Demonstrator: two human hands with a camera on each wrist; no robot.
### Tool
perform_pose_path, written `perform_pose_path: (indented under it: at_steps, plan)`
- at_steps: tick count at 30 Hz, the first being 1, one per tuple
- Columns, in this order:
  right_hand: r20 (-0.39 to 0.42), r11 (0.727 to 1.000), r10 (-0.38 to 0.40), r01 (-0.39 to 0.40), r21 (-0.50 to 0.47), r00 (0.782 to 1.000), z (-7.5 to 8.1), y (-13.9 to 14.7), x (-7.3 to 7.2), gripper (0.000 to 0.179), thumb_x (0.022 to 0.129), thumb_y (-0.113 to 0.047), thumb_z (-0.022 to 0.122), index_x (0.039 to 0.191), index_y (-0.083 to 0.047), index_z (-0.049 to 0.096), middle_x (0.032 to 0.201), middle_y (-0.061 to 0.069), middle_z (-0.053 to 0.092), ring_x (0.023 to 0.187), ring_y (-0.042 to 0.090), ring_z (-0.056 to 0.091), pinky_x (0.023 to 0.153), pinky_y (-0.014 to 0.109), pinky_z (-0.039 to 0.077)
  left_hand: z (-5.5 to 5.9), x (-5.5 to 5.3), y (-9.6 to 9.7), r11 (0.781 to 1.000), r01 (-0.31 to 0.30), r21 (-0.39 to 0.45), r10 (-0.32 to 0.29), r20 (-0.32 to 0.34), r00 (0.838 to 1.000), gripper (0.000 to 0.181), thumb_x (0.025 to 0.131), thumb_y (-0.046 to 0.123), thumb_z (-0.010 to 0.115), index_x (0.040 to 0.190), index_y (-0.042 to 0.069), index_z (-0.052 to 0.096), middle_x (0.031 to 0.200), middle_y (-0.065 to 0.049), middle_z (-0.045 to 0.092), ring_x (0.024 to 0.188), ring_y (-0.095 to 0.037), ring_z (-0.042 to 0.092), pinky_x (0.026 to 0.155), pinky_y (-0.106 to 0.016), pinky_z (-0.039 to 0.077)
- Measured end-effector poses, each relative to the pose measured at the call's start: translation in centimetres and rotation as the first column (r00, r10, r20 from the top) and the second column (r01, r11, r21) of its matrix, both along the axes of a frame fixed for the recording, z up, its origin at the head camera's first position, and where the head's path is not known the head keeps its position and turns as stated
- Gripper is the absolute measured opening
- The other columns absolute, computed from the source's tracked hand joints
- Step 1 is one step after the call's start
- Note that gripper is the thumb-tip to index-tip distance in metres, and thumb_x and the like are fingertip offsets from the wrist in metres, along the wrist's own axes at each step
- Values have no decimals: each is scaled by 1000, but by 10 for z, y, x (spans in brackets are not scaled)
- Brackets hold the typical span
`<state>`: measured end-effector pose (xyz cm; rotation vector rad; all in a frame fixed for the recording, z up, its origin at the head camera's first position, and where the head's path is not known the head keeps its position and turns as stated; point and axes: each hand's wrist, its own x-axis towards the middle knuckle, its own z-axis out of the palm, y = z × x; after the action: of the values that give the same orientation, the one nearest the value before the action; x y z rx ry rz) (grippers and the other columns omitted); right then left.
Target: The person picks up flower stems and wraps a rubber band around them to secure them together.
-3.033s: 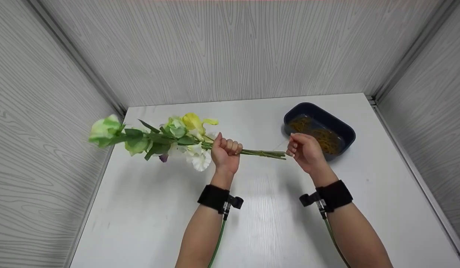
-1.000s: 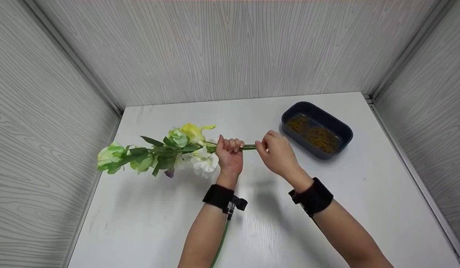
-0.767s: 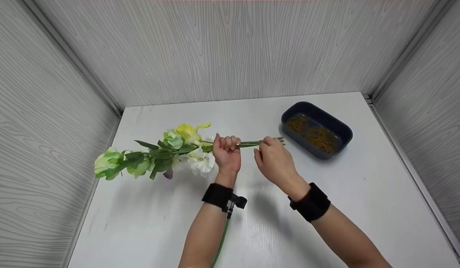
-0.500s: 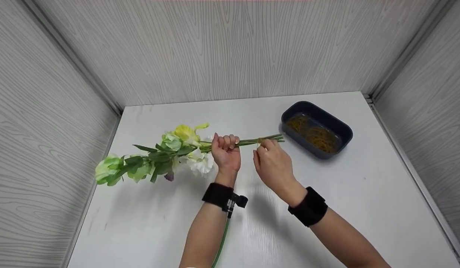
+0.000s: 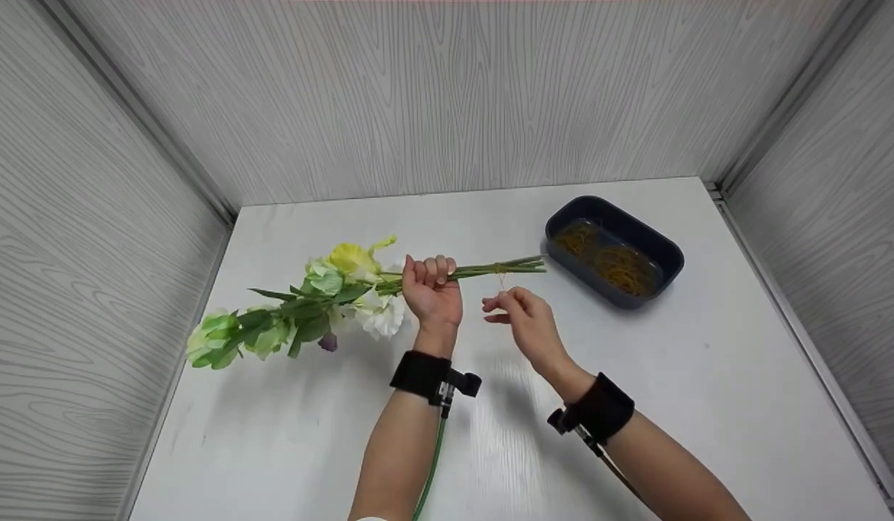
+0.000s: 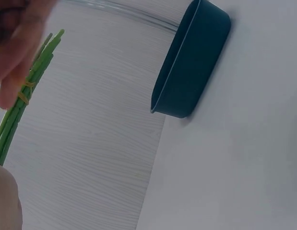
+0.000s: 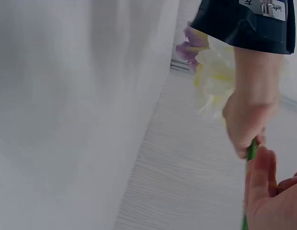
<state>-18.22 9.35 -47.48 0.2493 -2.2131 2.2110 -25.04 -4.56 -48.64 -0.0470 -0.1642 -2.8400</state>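
The right hand (image 5: pixel 530 318) has just drawn back from the stems (image 5: pixel 479 270) toward the person, and a thin loop of the band (image 5: pixel 499 268) now shows, stretched between the stems and its fingertips. Half a second ago those fingers lay against the stems. The band already goes round the bundle, so the binding looks partly done, with slack left to wind. The right fingers appear to pinch the loop, though their exact hold is too small to make out. The left hand (image 5: pixel 432 293) grips the stems firmly, just below the flowers (image 5: pixel 378 315), which lie to its left. The bound part sits between the hands, nearer the right; in the head view the stem ends point toward the tray (image 5: pixel 635 235).
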Motion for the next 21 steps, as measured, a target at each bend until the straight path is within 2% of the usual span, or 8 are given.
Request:
perform_pose_path:
  at_steps: [1,4,9,12,14,16,18,21]
  plan:
    - [99,986,21,-4,-167,995,-4,3,-4,26,104,-9,43,85,0,59,88,13,67,96,27,68,82,38,54,2,0,-1,1000,5,9,-5,-3,1000,45,109,19,20,65,13,14,55,2,17,48,-14,25,58,-28,29]
    - [277,867,102,51,-497,955,-13,11,-14,29,103,-7,38,79,-1,53,78,12,63,89,25,67,77,35,55,6,3,0,998,39,41,-39,-16,999,46,109,20,22,64,13,15,54,2,17,47,-14,25,57,-28,28]
    - [372,722,267,71,-689,889,-20,27,-31,34,107,-10,31,77,-6,47,69,5,47,67,16,52,57,26,40,9,7,2,982,160,102,-155,-57,986,49,109,23,22,61,14,16,54,2,15,46,-13,23,56,-26,25]
    - [369,664,386,24,-747,845,-20,41,-41,40,108,-13,30,76,-7,53,67,3,46,61,13,42,55,26,29,8,10,1,962,251,109,-241,-97,966,49,109,24,21,61,15,16,54,3,14,46,-12,20,56,-26,20]
    - [357,655,447,-28,-755,820,-16,50,-46,42,108,-15,32,74,-7,56,66,2,49,58,12,39,55,26,26,6,11,-1,947,305,103,-292,-129,948,49,109,24,22,60,15,16,54,4,14,46,-11,18,56,-25,17]
    - [354,666,478,-70,-742,804,-11,58,-52,40,107,-15,34,75,-7,56,64,1,50,54,11,40,53,25,26,4,11,-4,933,347,99,-330,-157,931,49,108,23,23,60,15,17,54,5,14,46,-10,17,55,-24,15]
    - [366,695,476,-88,-713,800,-5,66,-56,37,107,-14,35,76,-6,54,63,1,49,51,11,40,51,24,28,2,11,-8,924,373,84,-357,-164,920,50,108,24,23,59,15,18,54,5,14,46,-9,16,54,-23,14]
    - [408,756,430,-74,-650,805,2,74,-61,35,107,-14,37,76,-6,51,62,0,41,48,9,37,48,22,27,-2,11,-12,920,387,62,-378,-124,917,50,108,25,22,59,15,16,54,5,12,46,-8,13,53,-23,12]
